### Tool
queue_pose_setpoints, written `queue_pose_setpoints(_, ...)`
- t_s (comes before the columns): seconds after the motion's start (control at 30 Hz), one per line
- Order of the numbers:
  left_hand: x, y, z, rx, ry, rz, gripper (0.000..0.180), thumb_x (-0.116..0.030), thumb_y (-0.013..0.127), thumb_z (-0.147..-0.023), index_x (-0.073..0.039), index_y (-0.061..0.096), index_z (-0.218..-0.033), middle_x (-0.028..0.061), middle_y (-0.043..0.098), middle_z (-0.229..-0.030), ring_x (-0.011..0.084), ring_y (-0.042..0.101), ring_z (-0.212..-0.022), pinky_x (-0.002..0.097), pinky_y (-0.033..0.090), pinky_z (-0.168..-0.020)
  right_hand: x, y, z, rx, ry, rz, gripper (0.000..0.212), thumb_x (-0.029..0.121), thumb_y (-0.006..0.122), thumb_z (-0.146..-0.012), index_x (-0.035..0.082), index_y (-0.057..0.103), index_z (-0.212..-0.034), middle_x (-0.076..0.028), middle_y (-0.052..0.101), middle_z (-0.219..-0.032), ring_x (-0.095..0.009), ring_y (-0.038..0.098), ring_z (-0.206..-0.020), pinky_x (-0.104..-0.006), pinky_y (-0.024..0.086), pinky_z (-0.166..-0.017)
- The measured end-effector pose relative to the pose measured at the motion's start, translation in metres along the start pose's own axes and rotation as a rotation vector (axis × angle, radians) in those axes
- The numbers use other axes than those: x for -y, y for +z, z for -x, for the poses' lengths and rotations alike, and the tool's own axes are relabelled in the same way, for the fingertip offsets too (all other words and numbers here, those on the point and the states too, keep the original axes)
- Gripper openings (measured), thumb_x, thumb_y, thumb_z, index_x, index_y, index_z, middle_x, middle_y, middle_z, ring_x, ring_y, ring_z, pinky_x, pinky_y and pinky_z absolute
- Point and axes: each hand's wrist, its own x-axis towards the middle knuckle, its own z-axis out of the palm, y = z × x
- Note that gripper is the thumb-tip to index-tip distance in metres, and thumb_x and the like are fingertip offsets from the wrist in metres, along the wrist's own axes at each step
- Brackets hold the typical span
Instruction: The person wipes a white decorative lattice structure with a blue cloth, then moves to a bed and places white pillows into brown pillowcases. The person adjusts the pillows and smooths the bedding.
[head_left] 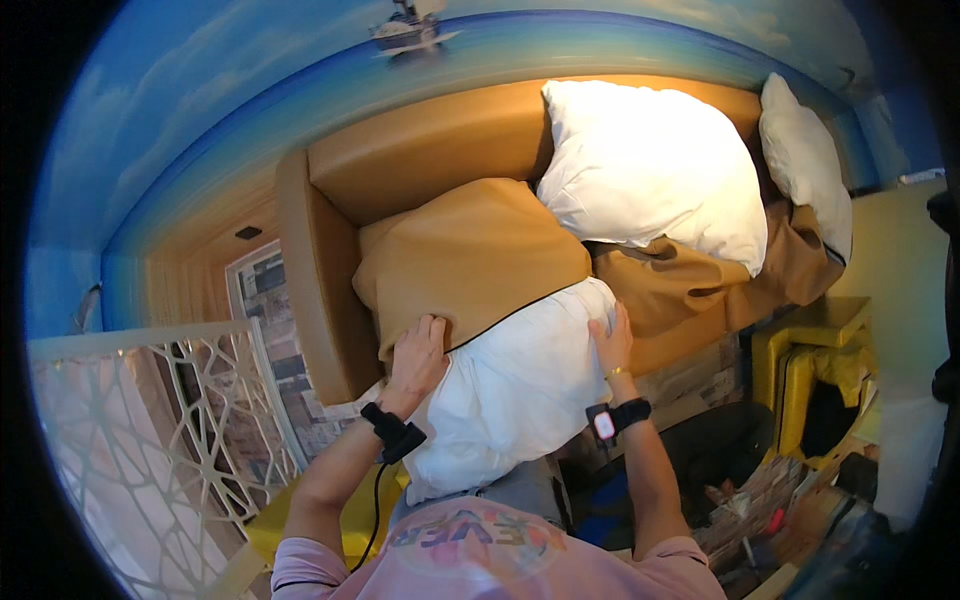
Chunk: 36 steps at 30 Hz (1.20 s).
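Note:
A white cushion insert (510,395) sits partly inside a tan leather-look cushion cover (470,255), whose dark-edged opening runs slantwise across it. The insert's near half bulges out toward my body. My left hand (420,358) is at the left end of the opening, its fingers bent and closed on the cover's edge; the thumb is hard to make out. Along the insert's right side lies my right hand (612,340), fingers stretched forward and thumb apart, pressing on the white fabric near the cover's right corner.
The cover rests on a tan sofa (430,140). A large white cushion (650,165) and another white cushion (805,160) lean at the right, over crumpled brown covers (680,285). A white lattice screen (190,430) stands left. Right is a yellow stool-like frame (800,370).

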Motion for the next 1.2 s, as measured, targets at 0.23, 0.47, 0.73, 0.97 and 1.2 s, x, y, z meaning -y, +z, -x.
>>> queue_pose_setpoints(0.23,-0.036,-0.010,-0.053,0.119,0.068,0.110,0.036,-0.004,0.058,-0.070,-0.006,0.046,-0.104,0.0161,0.051,-0.098,0.0369,0.055,-0.083,0.0434,0.046,-0.071,-0.078,0.015,-0.055,0.352,0.342,-0.298,0.070,0.048,0.055,-0.084,0.000,0.038,-0.132,-0.019,0.038,-0.137,-0.030,0.037,-0.126,-0.0359,0.031,-0.102)
queue_pose_setpoints(0.47,-0.053,0.019,-0.104,0.351,0.085,-0.029,0.024,-0.009,0.052,-0.077,-0.004,0.046,-0.100,0.0206,0.059,-0.083,0.0386,0.059,-0.074,0.0463,0.048,-0.063,-0.016,0.020,-0.027,0.741,0.294,-0.522,0.061,0.049,0.057,-0.082,0.003,0.051,-0.121,-0.017,0.059,-0.113,-0.028,0.056,-0.105,-0.0350,0.042,-0.090)
queue_pose_setpoints(0.73,-0.004,-0.026,-0.061,0.464,0.089,-0.110,0.019,-0.007,0.047,-0.081,-0.003,0.047,-0.100,0.0216,0.060,-0.082,0.0385,0.060,-0.076,0.0449,0.048,-0.064,0.112,0.066,0.019,0.715,-0.134,-0.488,0.046,0.042,0.056,-0.080,0.006,0.057,-0.110,-0.019,0.061,-0.107,-0.033,0.058,-0.099,-0.0390,0.045,-0.085)
queue_pose_setpoints(0.97,-0.024,-0.012,-0.003,0.495,0.246,0.133,0.022,-0.014,0.050,-0.085,-0.005,0.049,-0.106,0.0204,0.061,-0.082,0.0387,0.060,-0.074,0.0444,0.049,-0.062,0.119,0.130,0.014,0.723,-0.130,-0.108,0.045,0.039,0.050,-0.082,0.006,0.055,-0.113,-0.020,0.054,-0.118,-0.031,0.052,-0.108,-0.0383,0.040,-0.092)
queue_pose_setpoints(1.2,-0.015,0.020,-0.003,0.425,0.089,-0.147,0.032,-0.034,0.059,-0.082,-0.007,0.047,-0.093,0.0175,0.061,-0.071,0.0337,0.062,-0.063,0.0408,0.051,-0.056,0.096,0.099,0.010,0.715,0.028,-0.210,0.056,0.045,0.053,-0.080,0.003,0.051,-0.118,-0.019,0.050,-0.124,-0.033,0.045,-0.115,-0.0399,0.033,-0.100)
